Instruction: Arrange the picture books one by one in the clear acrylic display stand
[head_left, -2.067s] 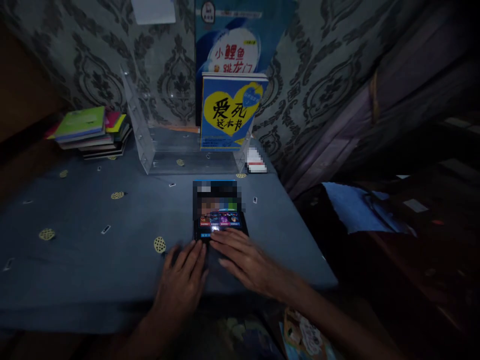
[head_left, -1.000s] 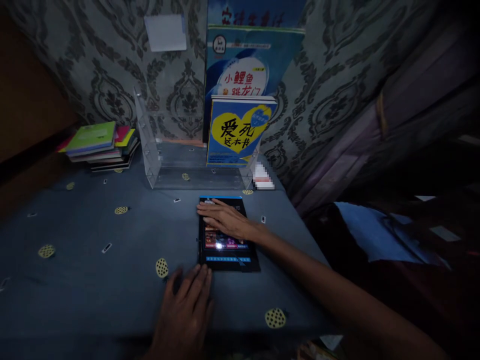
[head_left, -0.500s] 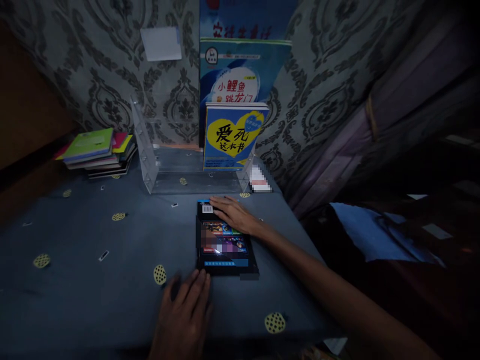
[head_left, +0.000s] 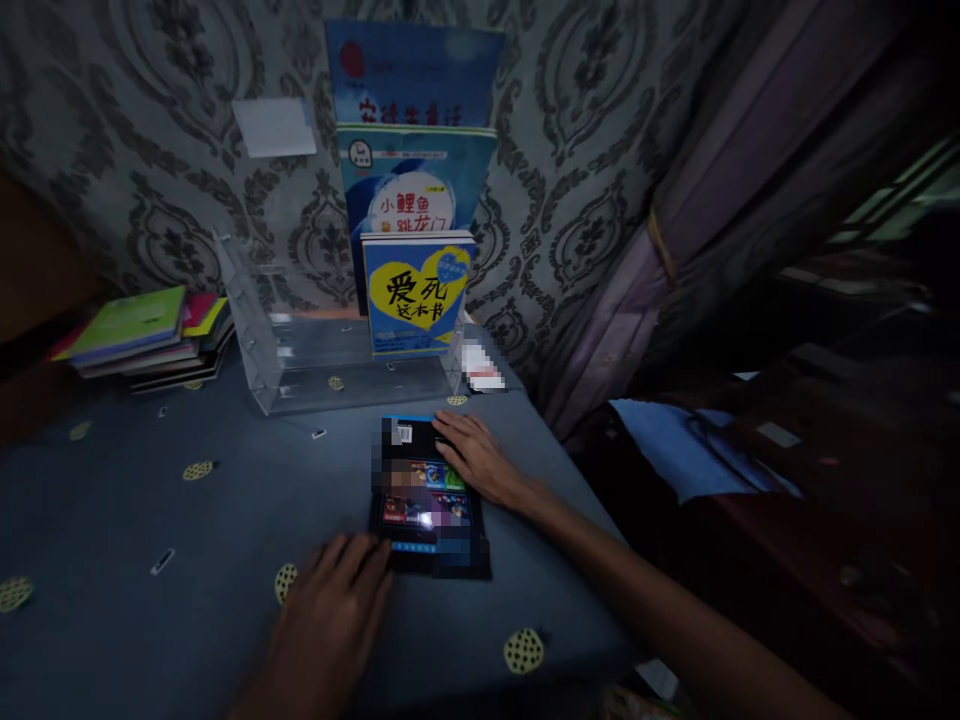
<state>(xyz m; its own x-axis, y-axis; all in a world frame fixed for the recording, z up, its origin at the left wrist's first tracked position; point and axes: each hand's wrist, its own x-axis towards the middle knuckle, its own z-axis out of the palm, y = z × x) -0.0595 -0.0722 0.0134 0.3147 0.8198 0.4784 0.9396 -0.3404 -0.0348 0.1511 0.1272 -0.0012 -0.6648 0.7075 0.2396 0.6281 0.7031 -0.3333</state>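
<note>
A black book (head_left: pixel 420 455) with colourful pictures and a barcode lies flat on the patterned tablecloth, parts of it blurred out. My right hand (head_left: pixel 480 460) rests at its upper right edge, fingers stretched out over the border. At the lower left corner, my left hand (head_left: pixel 330 600) touches the book with its fingertips, the fingers extended and slightly bent. Behind the book stands a clear acrylic rack (head_left: pixel 259 350). On its right side it holds a blue book with a yellow heart (head_left: pixel 416 300), a teal book (head_left: pixel 409 165) and a taller blue book (head_left: pixel 416 75).
A pile of books and booklets (head_left: pixel 135 330) lies at the table's left back. A partly blurred white item (head_left: pixel 482 367) sits by the rack's right end. Against the wallpaper is a white card (head_left: pixel 275 127). A tied curtain (head_left: pixel 637 280) hangs beyond the table's right edge.
The view has turned, so the scene sits further left and lower. My right hand has slid from the book's top towards its right edge. My left hand stays at the lower left corner.
</note>
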